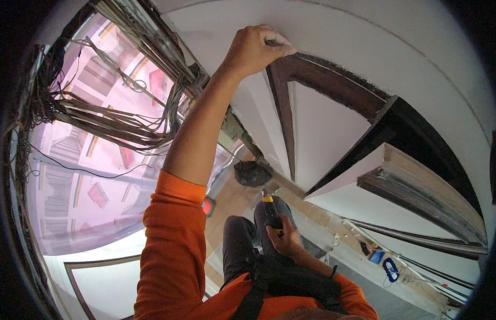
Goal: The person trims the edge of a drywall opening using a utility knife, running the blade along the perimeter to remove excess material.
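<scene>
Gripping a black, yellow-banded hammer (271, 212), right fingers (286, 224) — left fingers (282, 52) pinched, contents unclear.

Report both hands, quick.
Left hand: closed in a pinch; whether it holds anything cannot be told.
Right hand: closed, holding a hammer.

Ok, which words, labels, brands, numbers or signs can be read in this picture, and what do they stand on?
No text can be quoted.
Pink sheet: scattered print, too small and blurred to read.
Tool in the right hand: no readable marking.
Elsewhere: nothing legible.
</scene>
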Demonstrator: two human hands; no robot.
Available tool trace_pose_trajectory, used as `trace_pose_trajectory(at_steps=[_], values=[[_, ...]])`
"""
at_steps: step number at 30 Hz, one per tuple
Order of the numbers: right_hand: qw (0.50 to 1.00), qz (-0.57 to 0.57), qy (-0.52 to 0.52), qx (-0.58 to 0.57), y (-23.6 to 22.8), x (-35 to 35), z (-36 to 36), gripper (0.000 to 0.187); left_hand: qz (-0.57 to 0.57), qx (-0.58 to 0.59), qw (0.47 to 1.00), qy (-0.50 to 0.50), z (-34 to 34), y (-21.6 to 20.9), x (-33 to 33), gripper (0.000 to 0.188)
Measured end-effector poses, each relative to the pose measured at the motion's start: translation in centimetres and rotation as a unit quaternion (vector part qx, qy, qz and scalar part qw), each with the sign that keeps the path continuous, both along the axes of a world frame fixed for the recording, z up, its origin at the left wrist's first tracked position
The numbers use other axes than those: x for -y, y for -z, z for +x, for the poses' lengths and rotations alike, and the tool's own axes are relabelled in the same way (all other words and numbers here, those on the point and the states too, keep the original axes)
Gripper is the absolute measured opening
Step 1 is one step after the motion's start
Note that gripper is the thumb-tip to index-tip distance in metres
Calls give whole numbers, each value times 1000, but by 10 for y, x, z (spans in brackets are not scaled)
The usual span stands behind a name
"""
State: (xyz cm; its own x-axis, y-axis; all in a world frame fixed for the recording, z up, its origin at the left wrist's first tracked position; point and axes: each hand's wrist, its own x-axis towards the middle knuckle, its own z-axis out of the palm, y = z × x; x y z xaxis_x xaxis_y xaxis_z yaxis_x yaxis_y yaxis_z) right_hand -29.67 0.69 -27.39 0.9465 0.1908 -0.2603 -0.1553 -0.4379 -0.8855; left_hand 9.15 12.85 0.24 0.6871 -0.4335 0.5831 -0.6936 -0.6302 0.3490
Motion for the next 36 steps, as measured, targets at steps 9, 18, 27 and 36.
trace_pose_trajectory(at_steps=[9,18,27,36], values=[[1000,28,7,0,1,-2,2,61,-54,-60,996,-46,-10,6,6,30],[999,32,12,33,2,1,3,64,64,113,992,3,-18,3,2,29],[999,42,16,18,0,2,4,62,27,-54,998,-16,-7,-14,3,33],[997,26,21,63,5,0,2,59,-41,-68,996,-26,-7,-4,2,34]])
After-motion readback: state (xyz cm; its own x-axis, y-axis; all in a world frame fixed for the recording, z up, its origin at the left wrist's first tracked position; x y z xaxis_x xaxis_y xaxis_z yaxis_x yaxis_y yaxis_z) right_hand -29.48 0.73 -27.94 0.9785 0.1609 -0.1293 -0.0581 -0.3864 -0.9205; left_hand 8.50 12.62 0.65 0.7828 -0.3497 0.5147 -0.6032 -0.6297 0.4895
